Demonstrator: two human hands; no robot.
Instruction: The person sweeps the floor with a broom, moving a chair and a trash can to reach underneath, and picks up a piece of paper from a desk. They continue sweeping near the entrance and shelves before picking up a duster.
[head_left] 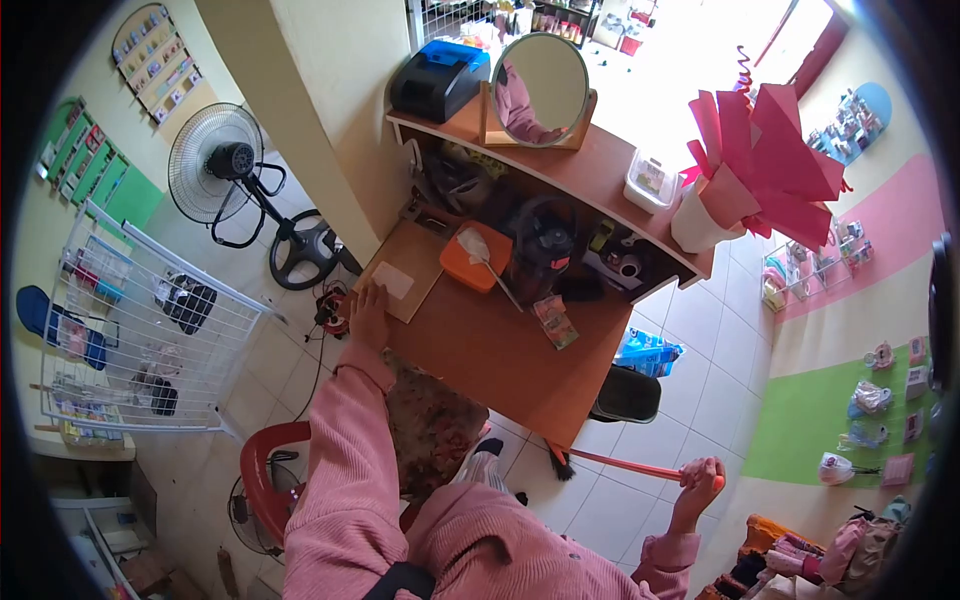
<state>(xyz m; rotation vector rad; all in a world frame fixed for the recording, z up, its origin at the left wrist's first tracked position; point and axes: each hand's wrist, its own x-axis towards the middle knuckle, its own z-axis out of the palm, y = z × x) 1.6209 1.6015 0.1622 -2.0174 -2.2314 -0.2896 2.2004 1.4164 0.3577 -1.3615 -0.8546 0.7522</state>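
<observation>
Broom (612,461) is held out to the right by the right hand (702,480), its head low beside the near corner of the desk (470,365), over the tiled floor (600,510). The right fist is fully closed around the handle (655,468) near its top end. The left hand (368,312) is laid palm down at the desk's left edge, fingers loosely extended, just beside a paper (394,281); nothing is seen to be gripped by it. For good control, it is judged, the handle is best kept at a low slant, so that the bristles (562,465) can be passed beneath the desk in short strokes and the corner is not knocked. Weight is best borne lightly by the left hand, without the paper being pushed. By the broom's long axis the view is crossed nearly sideways: the bristles are pointed left, toward the desk, the grip end right. Whether the floor is touched by the bristles cannot be told.
</observation>
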